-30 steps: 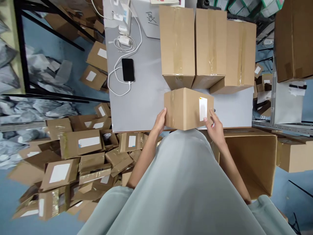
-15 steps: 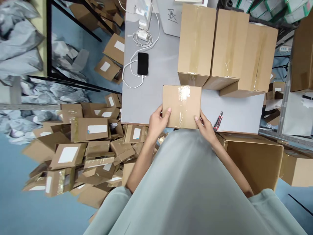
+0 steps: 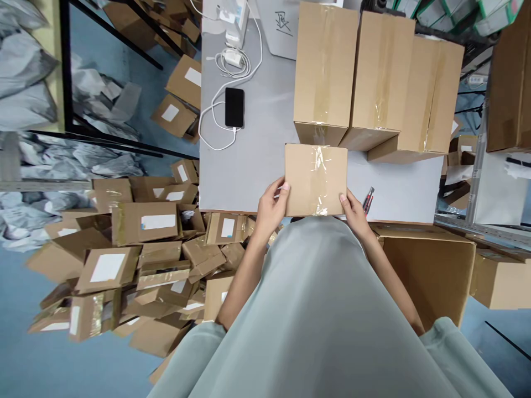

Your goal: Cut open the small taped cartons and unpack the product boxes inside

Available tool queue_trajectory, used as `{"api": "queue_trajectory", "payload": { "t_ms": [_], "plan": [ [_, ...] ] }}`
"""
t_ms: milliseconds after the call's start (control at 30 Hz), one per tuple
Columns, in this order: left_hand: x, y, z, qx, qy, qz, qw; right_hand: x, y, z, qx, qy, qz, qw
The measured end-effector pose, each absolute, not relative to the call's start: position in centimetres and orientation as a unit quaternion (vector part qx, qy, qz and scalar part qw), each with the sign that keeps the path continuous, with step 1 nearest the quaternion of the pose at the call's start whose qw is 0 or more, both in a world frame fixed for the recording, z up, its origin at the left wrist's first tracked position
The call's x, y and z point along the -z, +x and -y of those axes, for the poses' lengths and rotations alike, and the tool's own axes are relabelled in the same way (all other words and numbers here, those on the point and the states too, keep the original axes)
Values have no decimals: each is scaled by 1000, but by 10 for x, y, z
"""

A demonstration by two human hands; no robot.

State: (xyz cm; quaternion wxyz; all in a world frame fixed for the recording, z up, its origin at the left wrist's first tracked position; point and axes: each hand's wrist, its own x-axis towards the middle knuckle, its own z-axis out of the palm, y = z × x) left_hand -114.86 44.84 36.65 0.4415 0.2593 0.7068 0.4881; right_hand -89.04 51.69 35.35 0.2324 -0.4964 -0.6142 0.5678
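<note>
A small cardboard box (image 3: pixel 316 179), sealed with clear tape on its upper face, sits at the near edge of the grey table (image 3: pixel 257 160). My left hand (image 3: pixel 271 205) grips its left side with the thumb on top. My right hand (image 3: pixel 353 213) holds its lower right corner. No label shows on the box's upper face. A red and black utility knife (image 3: pixel 368 199) lies on the table just right of my right hand.
Three tall taped cartons (image 3: pixel 375 83) stand behind the small box. A black phone (image 3: pixel 234 107) on a white cable lies at the table's left. Several labelled small boxes (image 3: pixel 141 254) are heaped on the floor to the left. An open large carton (image 3: pixel 431 271) stands at the right.
The box was turned over: its white label faced up a second ago, now the taped side is up. Both hands kept hold of it and it settled squarely at the table edge.
</note>
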Motion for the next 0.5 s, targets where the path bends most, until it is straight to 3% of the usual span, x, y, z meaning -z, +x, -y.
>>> {"api": "queue_trajectory", "payload": {
  "t_ms": [300, 500],
  "plan": [
    [-283, -1141, -481, -419, 141, -747, 496, -332, -789, -533, -443, -640, 542, 318],
    [-266, -1105, -498, -438, 170, -699, 540, -354, -796, -527, -448, -628, 572, 278]
  ]
}}
